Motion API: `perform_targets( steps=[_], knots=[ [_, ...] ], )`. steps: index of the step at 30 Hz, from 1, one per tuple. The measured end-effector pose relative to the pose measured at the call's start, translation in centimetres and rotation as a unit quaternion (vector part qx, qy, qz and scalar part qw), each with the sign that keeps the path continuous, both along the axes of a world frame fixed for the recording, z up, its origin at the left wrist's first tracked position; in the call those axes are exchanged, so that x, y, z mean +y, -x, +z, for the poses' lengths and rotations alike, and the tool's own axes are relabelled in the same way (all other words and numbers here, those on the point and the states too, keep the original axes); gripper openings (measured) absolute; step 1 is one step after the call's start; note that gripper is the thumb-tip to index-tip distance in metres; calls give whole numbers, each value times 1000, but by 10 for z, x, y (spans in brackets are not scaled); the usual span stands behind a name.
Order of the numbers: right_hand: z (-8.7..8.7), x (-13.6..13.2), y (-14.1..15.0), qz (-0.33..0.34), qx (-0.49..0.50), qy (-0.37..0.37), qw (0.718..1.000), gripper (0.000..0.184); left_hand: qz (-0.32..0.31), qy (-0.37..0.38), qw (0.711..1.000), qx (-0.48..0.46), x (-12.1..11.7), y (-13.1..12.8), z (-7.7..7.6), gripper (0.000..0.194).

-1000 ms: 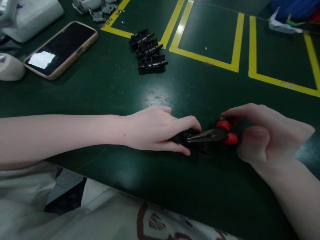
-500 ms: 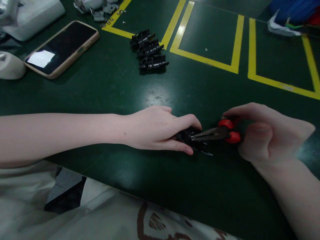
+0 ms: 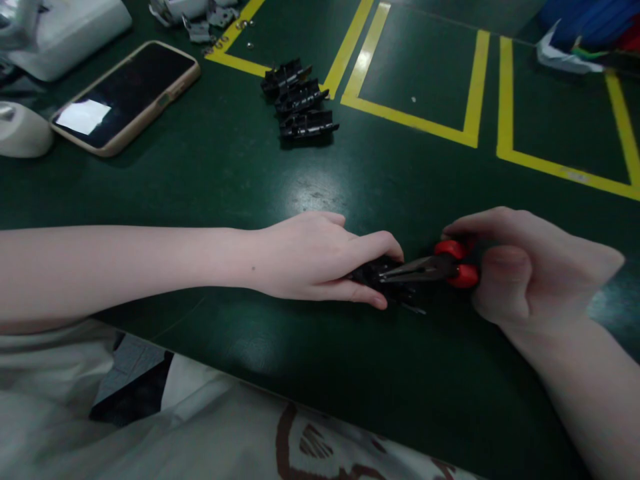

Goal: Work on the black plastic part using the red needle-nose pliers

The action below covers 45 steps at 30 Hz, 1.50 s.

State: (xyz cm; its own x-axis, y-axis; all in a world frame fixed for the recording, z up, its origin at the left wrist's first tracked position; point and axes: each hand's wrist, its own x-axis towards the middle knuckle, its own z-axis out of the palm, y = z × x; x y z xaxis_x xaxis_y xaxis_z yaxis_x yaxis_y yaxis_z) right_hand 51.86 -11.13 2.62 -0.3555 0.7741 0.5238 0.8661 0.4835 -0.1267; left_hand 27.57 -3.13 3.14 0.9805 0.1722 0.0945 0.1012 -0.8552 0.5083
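Note:
My left hand (image 3: 325, 260) is closed around a black plastic part (image 3: 370, 272), pressing it against the green tabletop. Thin prongs stick out of the part's right end, past my thumb. In my right hand (image 3: 535, 267) are red-handled needle-nose pliers (image 3: 425, 268), gripped by the handles. Their long metal jaws point left and their tips meet the black part between my left thumb and forefinger. What the tips pinch, if anything, is too small to make out. Three similar black plastic parts (image 3: 307, 125) lie in a row farther back.
A phone (image 3: 135, 93) in a tan case lies at the back left, beside a white rounded object (image 3: 23, 130). Yellow tape (image 3: 410, 121) marks out boxes on the table (image 3: 225, 180). Small metal parts (image 3: 200, 28) lie at the back; a blue bundle (image 3: 585, 23) sits at the far right.
The pliers and my right hand have shifted very slightly left, toward the black part. My left hand keeps its hold in the same place.

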Motion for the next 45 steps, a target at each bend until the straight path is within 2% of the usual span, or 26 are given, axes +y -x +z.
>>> perform_targets(
  steps=[13, 21, 34, 45],
  knots=[
    [1, 1, -3, -6, -5, 0, 1000, 42, 3, -7, 1000, -4, 0, 0, -1, 40],
    [1, 2, 1, 21, -8, 6, 1000, 33, -11, -7, 1000, -4, -1, -1, -1, 40],
    [3, 2, -4, 14, -14, 19, 1000, 31, 12, -7, 1000, 7, 0, 0, 1, 40],
    [-1, 2, -3, 21, -6, 5, 1000, 31, 5, 7, 1000, -1, 0, 0, 1, 41]
  ],
)
